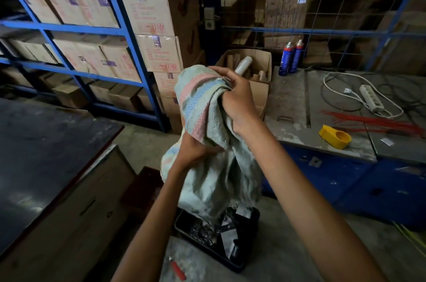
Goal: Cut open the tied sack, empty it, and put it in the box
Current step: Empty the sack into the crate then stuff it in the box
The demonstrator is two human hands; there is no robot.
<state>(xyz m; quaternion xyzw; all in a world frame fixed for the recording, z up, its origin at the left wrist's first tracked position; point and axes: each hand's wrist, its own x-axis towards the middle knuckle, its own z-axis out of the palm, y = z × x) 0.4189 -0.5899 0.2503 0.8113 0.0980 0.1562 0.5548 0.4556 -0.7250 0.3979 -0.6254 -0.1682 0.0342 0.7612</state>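
A pale green cloth sack [214, 173] with pink and blue stripes hangs upside down in the middle of the view. My right hand [235, 97] grips its bunched upper end. Lower on its left side, my left hand [196, 152] clutches the cloth. The sack's open mouth reaches into a black tray [184, 224] on the floor, which holds small dark metal parts and scraps of paper. An open cardboard box [261, 95] with rolls and tubes inside stands just behind my right hand. A red-handled cutter [178, 270] lies on the floor near the tray.
A dark table [46, 155] is at the left. A blue bench [345, 180] at the right carries a yellow tape dispenser [335, 137], red straps [373, 121], a power strip [371, 98] and two spray cans [291, 57]. Blue shelving [115, 30] holds cartons behind.
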